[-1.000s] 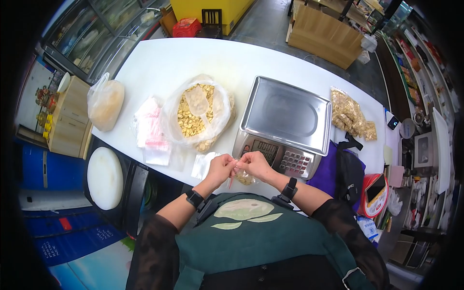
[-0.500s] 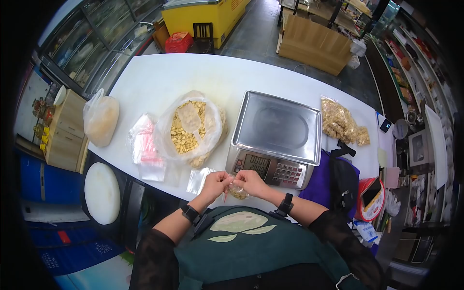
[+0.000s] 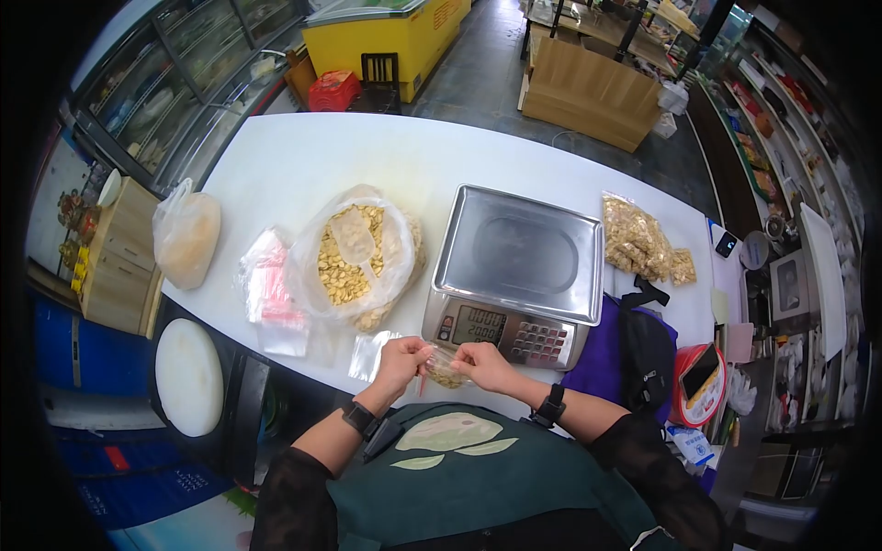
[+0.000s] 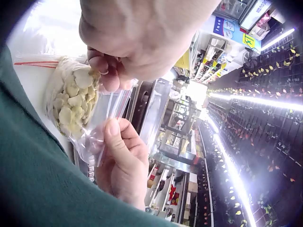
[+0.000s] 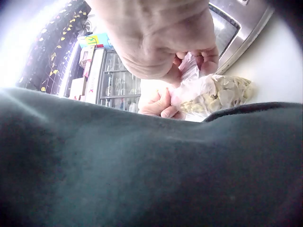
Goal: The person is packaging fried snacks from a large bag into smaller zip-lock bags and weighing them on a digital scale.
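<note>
Both hands hold a small clear zip bag (image 4: 71,101) of pale dried slices at the table's near edge, just in front of the scale. My left hand (image 3: 397,365) pinches one end of the bag's mouth. The other end is pinched between thumb and fingers of my right hand (image 3: 487,367), its thumb lying along the clear strip in the left wrist view. The slices (image 5: 232,91) lie in the lower part of the bag. Beside the left hand is a flat clear bag (image 3: 366,356) on the table.
A steel-topped scale (image 3: 524,243) stands beyond the hands. Left of it, a large open bag (image 3: 401,253) of slices holds a scoop (image 3: 353,235). Zip bags (image 3: 276,298) and a tied bag (image 3: 186,241) lie further left; filled bags (image 3: 634,237) lie right, behind a purple-black backpack (image 3: 634,358).
The hands have moved slightly apart along the bag's mouth, both still gripping it. The head view has tilted up, so the table sits lower in the picture.
</note>
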Available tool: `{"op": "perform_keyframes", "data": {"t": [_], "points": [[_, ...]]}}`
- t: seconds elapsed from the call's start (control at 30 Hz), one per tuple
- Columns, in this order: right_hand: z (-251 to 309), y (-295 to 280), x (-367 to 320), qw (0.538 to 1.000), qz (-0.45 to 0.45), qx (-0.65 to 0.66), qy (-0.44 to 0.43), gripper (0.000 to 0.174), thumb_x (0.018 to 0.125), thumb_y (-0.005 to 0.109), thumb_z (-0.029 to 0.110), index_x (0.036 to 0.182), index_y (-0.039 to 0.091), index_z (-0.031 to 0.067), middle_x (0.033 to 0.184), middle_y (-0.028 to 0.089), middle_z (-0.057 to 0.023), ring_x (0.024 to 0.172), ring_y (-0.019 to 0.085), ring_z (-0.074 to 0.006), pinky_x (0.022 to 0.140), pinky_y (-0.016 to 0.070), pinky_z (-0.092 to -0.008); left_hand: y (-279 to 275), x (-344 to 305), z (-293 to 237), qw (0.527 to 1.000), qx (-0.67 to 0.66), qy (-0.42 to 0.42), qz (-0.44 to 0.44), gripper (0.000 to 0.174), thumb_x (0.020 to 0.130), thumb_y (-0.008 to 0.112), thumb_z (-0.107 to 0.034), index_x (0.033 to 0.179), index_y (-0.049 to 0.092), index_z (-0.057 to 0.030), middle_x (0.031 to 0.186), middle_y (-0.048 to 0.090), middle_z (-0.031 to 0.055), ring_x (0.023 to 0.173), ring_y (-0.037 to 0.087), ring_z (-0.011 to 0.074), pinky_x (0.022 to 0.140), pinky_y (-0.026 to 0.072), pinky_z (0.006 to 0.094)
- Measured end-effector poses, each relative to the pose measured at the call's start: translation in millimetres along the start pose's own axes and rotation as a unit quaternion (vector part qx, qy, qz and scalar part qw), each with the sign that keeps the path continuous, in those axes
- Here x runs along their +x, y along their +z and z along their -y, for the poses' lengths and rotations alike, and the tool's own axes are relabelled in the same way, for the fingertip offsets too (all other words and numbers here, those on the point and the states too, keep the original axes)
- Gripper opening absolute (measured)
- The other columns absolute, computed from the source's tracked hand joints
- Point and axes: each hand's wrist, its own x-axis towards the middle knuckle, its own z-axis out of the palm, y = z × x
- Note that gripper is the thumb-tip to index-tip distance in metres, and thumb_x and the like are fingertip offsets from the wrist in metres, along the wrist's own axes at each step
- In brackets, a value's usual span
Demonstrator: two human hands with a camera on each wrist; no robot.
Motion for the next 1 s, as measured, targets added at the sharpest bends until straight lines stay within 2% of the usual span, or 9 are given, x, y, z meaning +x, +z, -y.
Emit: {"op": "perform_keyframes", "data": {"t": [0.1, 0.17, 0.3, 0.4, 0.5, 0.63, 0.67, 0.93, 1.0], "points": [[-7.9, -1.0, -8.1, 1.000, 0.005, -0.009, 0.012, 0.020, 0.082, 0.065, 0.018, 0.082, 0.062, -0.0016, 0.069, 0.063, -0.0133, 0.062, 0.060, -0.0212, 0.060, 0.0469, -0.0338, -5.1, 0.9, 3.2, 1.000, -0.007, 0.001, -0.012, 0.012, 0.089, 0.060, -0.007, 0.080, 0.063, -0.0001, 0.066, 0.062, 0.0042, 0.048, 0.050, 0.0071, 0.045, 0.0380, 0.0202], [-14.5, 0.3, -13.3, 1.000, 0.001, 0.001, -0.012, 0.016, 0.085, 0.064, 0.015, 0.084, 0.060, -0.0008, 0.066, 0.060, -0.0066, 0.060, 0.052, -0.0110, 0.057, 0.0434, -0.0290, -4.5, 0.9, 6.2, 1.000, -0.001, -0.005, -0.012, 0.012, 0.089, 0.060, -0.007, 0.080, 0.062, -0.0006, 0.067, 0.062, 0.0043, 0.048, 0.051, 0.0070, 0.045, 0.0382, 0.0200], [-17.3, 1.7, -19.4, 1.000, -0.003, -0.003, -0.019, 0.016, 0.085, 0.065, 0.015, 0.086, 0.060, -0.0005, 0.069, 0.060, -0.0062, 0.062, 0.053, -0.0106, 0.059, 0.0446, -0.0284, -5.8, 2.4, 11.0, 1.000, 0.003, -0.001, -0.009, 0.014, 0.091, 0.058, -0.010, 0.080, 0.061, -0.0021, 0.066, 0.062, 0.0036, 0.049, 0.052, 0.0064, 0.045, 0.0383, 0.0199], [-8.4, 1.8, -13.8, 0.998, -0.019, 0.061, -0.012, 0.024, 0.080, 0.071, 0.020, 0.088, 0.060, -0.0002, 0.072, 0.060, -0.0059, 0.065, 0.055, -0.0102, 0.061, 0.0454, -0.0275, -4.5, 2.3, 8.6, 1.000, 0.018, 0.006, 0.000, 0.015, 0.092, 0.057, -0.013, 0.081, 0.060, -0.0025, 0.067, 0.062, 0.0033, 0.049, 0.052, 0.0063, 0.044, 0.0382, 0.0199], [-18.4, 12.9, -2.9, 0.998, -0.005, 0.062, -0.013, 0.044, 0.066, 0.083, 0.030, 0.090, 0.062, 0.0002, 0.076, 0.062, -0.0066, 0.069, 0.057, -0.0118, 0.065, 0.0470, -0.0284, -2.0, -0.6, 2.3, 0.999, 0.039, 0.005, 0.003, 0.017, 0.093, 0.057, -0.015, 0.082, 0.059, -0.0024, 0.068, 0.063, 0.0037, 0.048, 0.052, 0.0065, 0.044, 0.0386, 0.0203], [-17.3, 13.0, 0.7, 0.999, 0.004, 0.046, 0.007, 0.021, 0.070, 0.078, 0.017, 0.074, 0.065, 0.0006, 0.061, 0.059, -0.0030, 0.061, 0.050, -0.0053, 0.058, 0.0441, -0.0265, 0.9, -2.6, -2.9, 0.998, 0.053, 0.033, 0.007, 0.019, 0.094, 0.055, -0.016, 0.082, 0.058, -0.0016, 0.069, 0.064, 0.0056, 0.046, 0.050, 0.0075, 0.042, 0.0389, 0.0214], [-32.7, 19.7, 3.5, 0.993, 0.006, 0.114, 0.019, 0.025, 0.066, 0.078, 0.020, 0.075, 0.067, 0.0003, 0.063, 0.061, -0.0117, 0.058, 0.056, -0.0141, 0.058, 0.0461, -0.0310, 0.8, -4.1, -2.0, 0.998, 0.044, 0.035, 0.014, 0.018, 0.094, 0.055, -0.015, 0.082, 0.057, -0.0014, 0.070, 0.064, 0.0062, 0.044, 0.049, 0.0076, 0.041, 0.0387, 0.0214], [-13.7, 2.4, -12.0, 0.995, 0.005, 0.080, 0.054, 0.022, 0.073, 0.075, 0.017, 0.079, 0.067, -0.0030, 0.066, 0.062, -0.0104, 0.062, 0.054, -0.0120, 0.060, 0.0450, -0.0300, 2.3, -2.7, 1.9, 0.999, 0.037, -0.007, -0.016, 0.017, 0.093, 0.056, -0.015, 0.081, 0.058, -0.0033, 0.065, 0.061, 0.0024, 0.043, 0.042, 0.0047, 0.038, 0.0317, 0.0191], [-24.2, 5.6, -12.2, 0.986, -0.008, 0.152, 0.074, 0.020, 0.076, 0.074, 0.016, 0.079, 0.067, -0.0032, 0.066, 0.062, -0.0077, 0.061, 0.052, -0.0107, 0.056, 0.0429, -0.0283, 2.9, -2.1, 0.6, 0.998, 0.053, -0.003, -0.027, 0.016, 0.093, 0.057, -0.014, 0.081, 0.057, -0.0034, 0.065, 0.061, 0.0027, 0.043, 0.042, 0.0047, 0.039, 0.0316, 0.0189]]}}
